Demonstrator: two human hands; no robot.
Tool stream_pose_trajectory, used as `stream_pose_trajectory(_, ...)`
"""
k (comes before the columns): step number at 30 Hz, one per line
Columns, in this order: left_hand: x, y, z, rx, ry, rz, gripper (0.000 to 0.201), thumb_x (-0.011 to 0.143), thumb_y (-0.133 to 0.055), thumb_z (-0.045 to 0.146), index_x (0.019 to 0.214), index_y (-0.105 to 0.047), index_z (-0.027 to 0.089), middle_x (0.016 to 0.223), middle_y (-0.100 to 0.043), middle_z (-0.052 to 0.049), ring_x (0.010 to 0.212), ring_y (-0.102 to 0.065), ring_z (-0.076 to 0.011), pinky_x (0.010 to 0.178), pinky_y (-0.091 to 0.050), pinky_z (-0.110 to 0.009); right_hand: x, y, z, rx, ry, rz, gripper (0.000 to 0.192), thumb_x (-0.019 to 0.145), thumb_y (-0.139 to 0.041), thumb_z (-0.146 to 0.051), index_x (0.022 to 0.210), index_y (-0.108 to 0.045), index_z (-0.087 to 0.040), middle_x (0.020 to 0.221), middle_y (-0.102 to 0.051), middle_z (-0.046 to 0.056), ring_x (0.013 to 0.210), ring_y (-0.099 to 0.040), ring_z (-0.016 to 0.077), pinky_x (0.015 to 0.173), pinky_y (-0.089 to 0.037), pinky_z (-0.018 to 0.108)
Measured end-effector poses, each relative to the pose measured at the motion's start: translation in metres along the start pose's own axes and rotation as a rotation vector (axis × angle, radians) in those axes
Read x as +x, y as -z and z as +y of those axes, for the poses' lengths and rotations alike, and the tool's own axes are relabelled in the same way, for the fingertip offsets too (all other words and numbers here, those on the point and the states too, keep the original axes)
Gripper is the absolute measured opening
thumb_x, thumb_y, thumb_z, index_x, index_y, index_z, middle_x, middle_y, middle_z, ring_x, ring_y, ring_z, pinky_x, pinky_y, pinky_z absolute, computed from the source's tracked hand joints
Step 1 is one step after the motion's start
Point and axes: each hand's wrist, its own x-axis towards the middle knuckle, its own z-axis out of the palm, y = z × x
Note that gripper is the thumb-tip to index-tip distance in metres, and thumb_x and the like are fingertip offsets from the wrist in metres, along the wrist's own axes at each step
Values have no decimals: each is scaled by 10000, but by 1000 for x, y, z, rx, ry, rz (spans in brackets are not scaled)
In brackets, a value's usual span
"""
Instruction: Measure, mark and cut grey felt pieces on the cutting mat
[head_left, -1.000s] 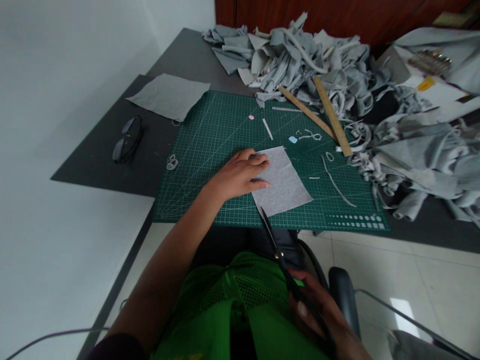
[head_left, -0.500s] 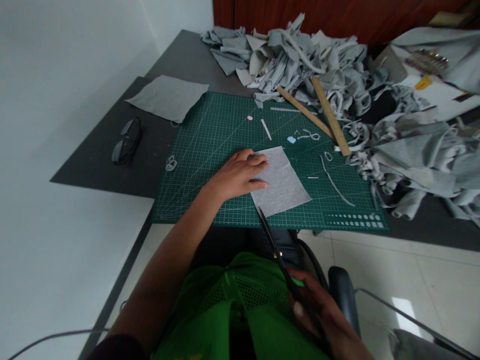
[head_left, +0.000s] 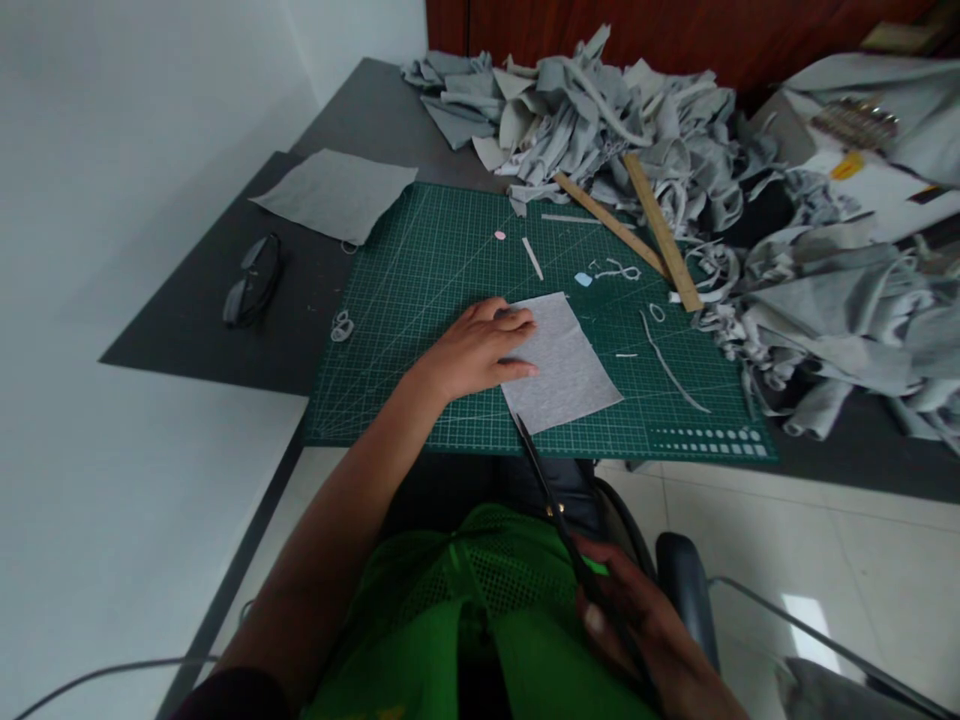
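Observation:
My left hand [head_left: 475, 350] lies flat on the left edge of a grey fabric rectangle [head_left: 566, 365], pressing it onto the green cutting mat [head_left: 420, 290]. My right hand [head_left: 645, 630] is low, near my lap, and grips black scissors [head_left: 551, 500]. The scissor blades point up toward the near corner of the fabric, their tip just at the mat's front edge. I cannot tell whether the blades touch the fabric.
A heap of grey fabric scraps [head_left: 600, 110] fills the back and right of the dark table. Two wooden rulers [head_left: 660, 235] lie at the mat's far right. A grey fabric sheet [head_left: 334, 195] and black glasses [head_left: 251, 285] sit left of the mat. Thin offcuts [head_left: 671, 365] lie on the mat.
None apart from a slight shift of my head; both hands, the scissors and the fabric hold their places.

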Motion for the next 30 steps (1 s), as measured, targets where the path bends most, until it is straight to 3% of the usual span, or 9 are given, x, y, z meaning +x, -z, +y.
stream_pose_trajectory(2, 0, 0, 0, -5, -4, 2, 481, 1001, -642, 486, 1412, -596, 242, 1516, -559, -51, 1413, -408, -342, 1166, -371, -469, 0, 0, -2, 3, -34, 15, 546, 903, -741, -618, 1380, -658, -364, 1140, -796, 89, 993, -753, 298, 1046, -532, 543)
stream_pose_trajectory(8, -1, 1, 1, -10, 1, 2, 477, 1005, -647, 478, 1413, -600, 235, 1523, -557, -51, 1421, -407, -340, 1177, -366, -471, -2, -6, -7, 37, -57, 83, 582, 831, -815, -623, 1332, -692, -353, 1235, -773, 98, 1227, -686, 332, 1047, -533, 516)
stream_pose_trajectory(17, -2, 0, -4, -56, -32, 53, 398, 1018, -647, 412, 1374, -643, 233, 1516, -576, -44, 1384, -456, -294, 1178, -395, -441, -4, -13, -8, 123, -34, 207, 494, 762, -862, -593, 1186, -761, -361, 1206, -790, 85, 1243, -678, 373, 1002, -573, 471)
stream_pose_trajectory(22, -2, 1, -6, -49, 24, 142, 310, 980, -707, 361, 1235, -723, 186, 1439, -620, -92, 1319, -505, -290, 1144, -437, -444, -6, -7, -12, 153, -73, 219, 495, 758, -855, -618, 1193, -751, -405, 1147, -780, 45, 1025, -720, 312, 934, -583, 446)
stream_pose_trajectory(24, -1, 2, -6, -66, 30, 134, 289, 958, -734, 352, 1206, -737, 205, 1378, -652, -74, 1270, -531, -285, 1114, -457, -445, -5, -6, -14, 159, -86, 213, 511, 770, -854, -617, 1216, -737, -395, 1071, -773, 43, 889, -719, 279, 876, -589, 434)
stream_pose_trajectory(30, 0, 4, -7, -131, 13, 112, 281, 943, -752, 324, 1203, -746, 219, 1358, -661, -60, 1261, -531, -272, 1103, -462, -426, 3, -4, -12, 195, -127, 210, 564, 787, -865, -593, 1275, -701, -363, 1068, -732, 62, 768, -673, 218, 652, -523, 329)
